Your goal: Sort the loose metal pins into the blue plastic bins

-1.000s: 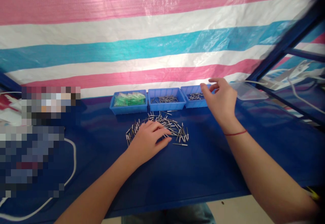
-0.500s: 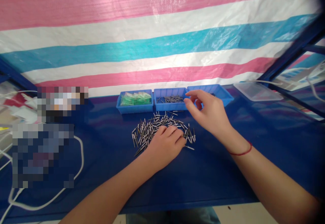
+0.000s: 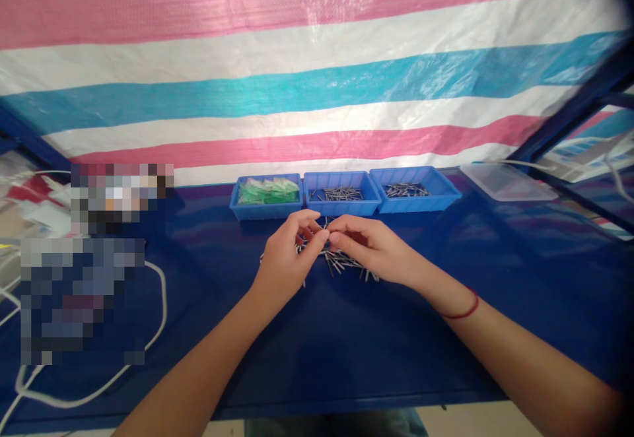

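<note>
Above a pile of slim metal pins [image 3: 339,262], silver at one end and darker at the other, my two hands meet fingertip to fingertip. My left hand [image 3: 290,249] is closed in a pinch of thumb and fingers. Facing it from the right, my right hand [image 3: 374,242] is pinched too, its thumb tip almost touching the left thumb. Whatever lies between the fingertips is too small to make out. Both hands cover much of the pile.
Behind the pile stand a blue bin [image 3: 267,211] of green-and-clear plastic packets and two more blue bins, the middle bin [image 3: 341,207] and right bin [image 3: 421,203], holding metal pins. A clear plastic lid [image 3: 510,181] lies right; a white cable [image 3: 163,305] loops left.
My right hand has moved left and down from the right bin to my left hand. My left hand has lifted off the pile and turned into a pinch. The pins in the right bin now show.
</note>
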Demonstrator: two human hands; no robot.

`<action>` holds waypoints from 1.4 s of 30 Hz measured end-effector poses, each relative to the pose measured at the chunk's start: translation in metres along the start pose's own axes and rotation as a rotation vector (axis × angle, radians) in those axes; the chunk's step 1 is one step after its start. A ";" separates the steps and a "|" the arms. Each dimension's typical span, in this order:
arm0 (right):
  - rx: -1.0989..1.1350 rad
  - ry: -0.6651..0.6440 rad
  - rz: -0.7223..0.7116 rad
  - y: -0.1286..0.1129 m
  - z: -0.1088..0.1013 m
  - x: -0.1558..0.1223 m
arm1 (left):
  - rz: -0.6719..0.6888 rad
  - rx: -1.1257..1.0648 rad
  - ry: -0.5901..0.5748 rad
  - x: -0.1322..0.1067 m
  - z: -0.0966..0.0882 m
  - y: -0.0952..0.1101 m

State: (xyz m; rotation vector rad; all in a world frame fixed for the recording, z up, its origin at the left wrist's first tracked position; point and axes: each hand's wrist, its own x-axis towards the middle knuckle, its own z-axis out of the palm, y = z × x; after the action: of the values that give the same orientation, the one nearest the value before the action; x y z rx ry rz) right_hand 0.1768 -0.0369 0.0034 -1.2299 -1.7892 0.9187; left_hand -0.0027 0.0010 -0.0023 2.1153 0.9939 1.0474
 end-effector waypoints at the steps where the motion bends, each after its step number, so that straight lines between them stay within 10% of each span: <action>1: 0.028 0.015 0.002 0.001 0.001 0.000 | -0.045 -0.059 0.007 0.000 0.001 0.000; 35: -0.265 0.257 -0.216 -0.010 -0.012 0.001 | -0.034 0.018 -0.148 -0.001 0.005 -0.007; 42: -0.448 0.792 -0.093 0.017 -0.057 0.004 | -0.086 0.108 -0.098 -0.002 0.004 -0.003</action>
State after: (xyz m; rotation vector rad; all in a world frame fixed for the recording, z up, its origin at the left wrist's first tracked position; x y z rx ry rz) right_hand 0.2333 -0.0205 0.0151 -1.4882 -1.3957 -0.0718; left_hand -0.0011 0.0005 -0.0073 2.1668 1.1050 0.8582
